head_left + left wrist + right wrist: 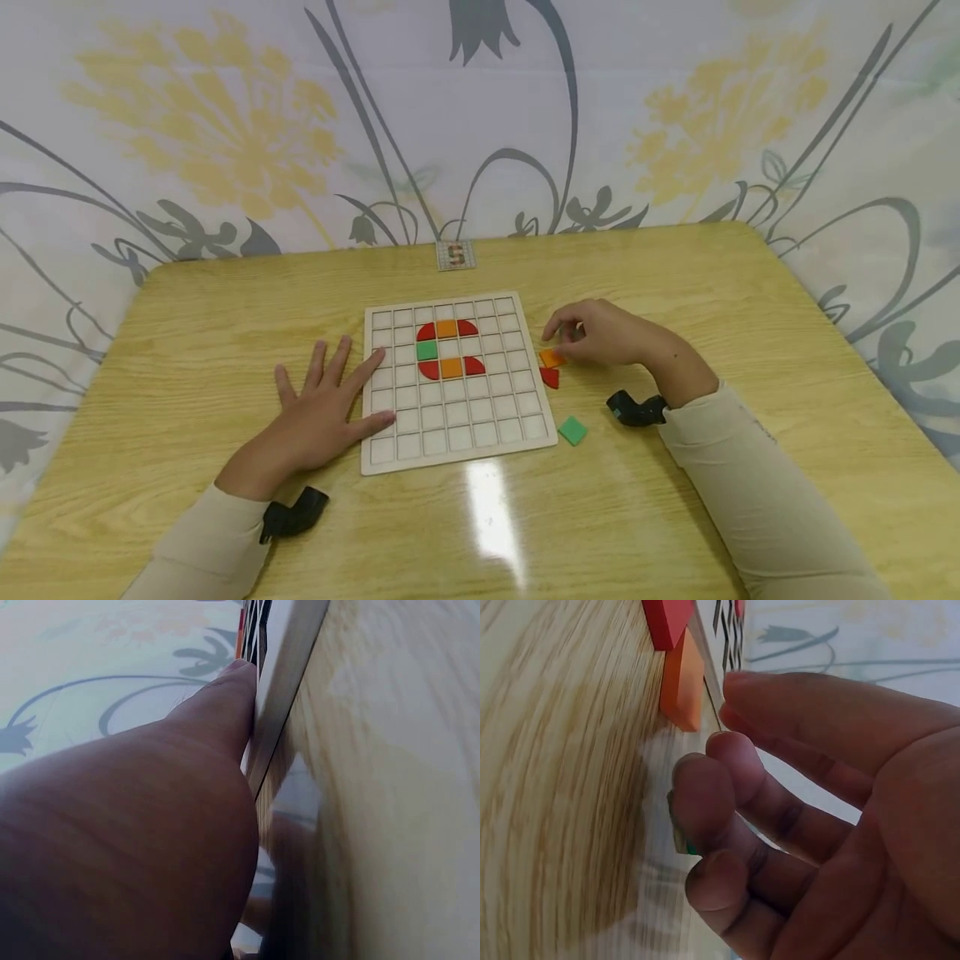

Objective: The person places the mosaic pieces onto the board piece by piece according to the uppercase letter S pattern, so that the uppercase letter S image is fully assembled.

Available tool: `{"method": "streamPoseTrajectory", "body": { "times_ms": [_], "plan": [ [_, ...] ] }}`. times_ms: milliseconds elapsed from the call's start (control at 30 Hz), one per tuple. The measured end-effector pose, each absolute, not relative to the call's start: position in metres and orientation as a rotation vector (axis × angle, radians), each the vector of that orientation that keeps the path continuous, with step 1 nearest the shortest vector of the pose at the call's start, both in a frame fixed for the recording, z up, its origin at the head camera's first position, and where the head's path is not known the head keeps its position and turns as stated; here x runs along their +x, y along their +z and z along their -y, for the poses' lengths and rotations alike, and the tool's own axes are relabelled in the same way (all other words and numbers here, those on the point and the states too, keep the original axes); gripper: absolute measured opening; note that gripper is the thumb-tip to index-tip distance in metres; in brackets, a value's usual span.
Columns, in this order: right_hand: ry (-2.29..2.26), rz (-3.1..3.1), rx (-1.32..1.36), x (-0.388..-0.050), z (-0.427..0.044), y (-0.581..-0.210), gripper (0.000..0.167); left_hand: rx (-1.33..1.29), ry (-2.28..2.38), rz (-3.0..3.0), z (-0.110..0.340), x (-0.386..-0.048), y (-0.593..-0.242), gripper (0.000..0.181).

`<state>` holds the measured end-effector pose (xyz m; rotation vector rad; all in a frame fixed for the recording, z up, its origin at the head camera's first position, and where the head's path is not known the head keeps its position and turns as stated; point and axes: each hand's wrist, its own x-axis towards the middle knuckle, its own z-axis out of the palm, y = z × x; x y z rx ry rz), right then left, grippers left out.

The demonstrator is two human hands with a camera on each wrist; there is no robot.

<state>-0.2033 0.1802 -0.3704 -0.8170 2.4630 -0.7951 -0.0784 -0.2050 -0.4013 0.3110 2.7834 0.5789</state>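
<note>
Sleeves (757,492), gridded board (458,414) (seven tiles (452,367) inside)

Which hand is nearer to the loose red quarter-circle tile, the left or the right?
Right. The right hand is just beyond the loose red quarter-circle tile, slightly to its right; the left hand is off to its left, across the grid board.

Your left sleeve (206,542) and right sleeve (765,496): beige fabric, full-length, creased. Your left wrist camera (294,514): black, bent housing beside sleeve end. Your right wrist camera (636,410): black, curved housing, small bluish spot near tip. Your left hand (324,417), right hand (609,332): bare.
</note>
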Motion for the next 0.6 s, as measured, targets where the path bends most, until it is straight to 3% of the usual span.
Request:
{"method": "streamPoseTrajectory", "body": {
  "times_ms": [600],
  "plan": [
    [-0.735, -2.38, -0.8, -0.203, -0.1826, -0.3738, 0.016, 0.312, 0.585, -2.796, 0.2056, -0.0768, -0.403, 0.087]
  ]
}}
